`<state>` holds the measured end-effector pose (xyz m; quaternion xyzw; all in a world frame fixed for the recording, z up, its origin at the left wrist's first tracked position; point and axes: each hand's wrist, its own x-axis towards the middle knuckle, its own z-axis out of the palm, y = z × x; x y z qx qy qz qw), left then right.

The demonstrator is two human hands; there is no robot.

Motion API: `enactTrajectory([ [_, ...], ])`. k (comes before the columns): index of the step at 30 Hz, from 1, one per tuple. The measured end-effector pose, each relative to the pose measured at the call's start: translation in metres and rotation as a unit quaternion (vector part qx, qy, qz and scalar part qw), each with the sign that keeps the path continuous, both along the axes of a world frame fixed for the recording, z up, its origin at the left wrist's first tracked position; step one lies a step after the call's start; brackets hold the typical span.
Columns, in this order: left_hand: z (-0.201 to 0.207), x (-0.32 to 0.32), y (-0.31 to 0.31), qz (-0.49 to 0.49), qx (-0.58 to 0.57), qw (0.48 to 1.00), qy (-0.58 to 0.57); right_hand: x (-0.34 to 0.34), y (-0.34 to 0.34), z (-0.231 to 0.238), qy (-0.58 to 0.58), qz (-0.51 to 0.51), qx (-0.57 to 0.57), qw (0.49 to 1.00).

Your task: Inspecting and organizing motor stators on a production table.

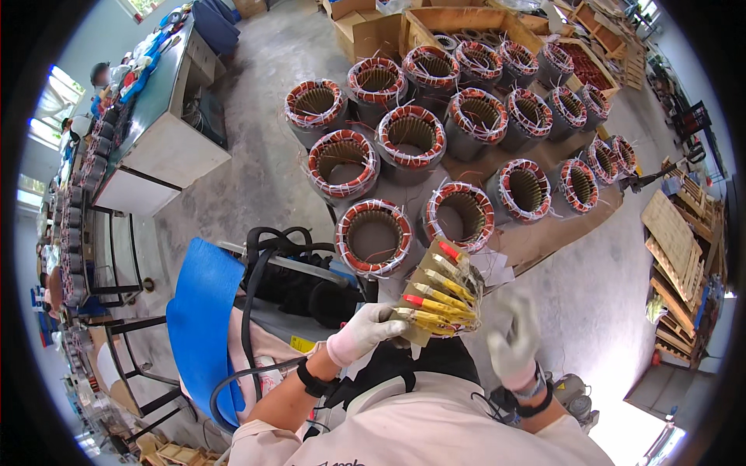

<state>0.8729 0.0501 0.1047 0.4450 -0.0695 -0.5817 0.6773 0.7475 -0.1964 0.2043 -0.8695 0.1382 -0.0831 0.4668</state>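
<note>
My gloved left hand [371, 332] is closed on the near left edge of a brown cardboard piece [416, 289]. Across the cardboard lie several yellow, slim bundles [444, 299] with a few red ones among them; their exact kind is hard to make out. Pale, tangled ends show along their right side. My gloved right hand [513, 342] is just right of the bundles, apart from them and blurred. Its thumb and fingers look separated, with nothing visible in them. Beyond the cardboard stand grey motor stators [374, 238] with orange-red windings laced in white.
Several more stators [410, 136] stand in rows ahead. A grey machine with black hoses [311, 291] and a blue sheet [203, 311] are at left. A green-topped workbench [155, 85] stands farther left. Wooden pallets [674, 248] lean at right; a wooden crate [474, 19] sits at the back.
</note>
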Motion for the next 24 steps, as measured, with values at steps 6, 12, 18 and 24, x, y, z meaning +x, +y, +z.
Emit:
enactTrajectory([
  [6,0.002,-0.002,-0.005,0.001,-0.023,0.999,0.044,-0.037,0.015,-0.064,0.285,0.070,0.448,0.845],
  [12,0.006,-0.007,-0.002,-0.017,-0.012,1.000,-0.010,-0.002,0.044,-0.062,0.060,-0.088,0.688,0.718],
  [18,0.033,0.058,0.002,0.050,0.227,0.925,-0.300,0.008,0.046,-0.056,0.058,-0.140,0.674,0.723],
  [24,0.022,0.072,-0.012,0.022,0.247,0.881,-0.402,0.007,0.044,-0.059,0.077,-0.127,0.680,0.718],
])
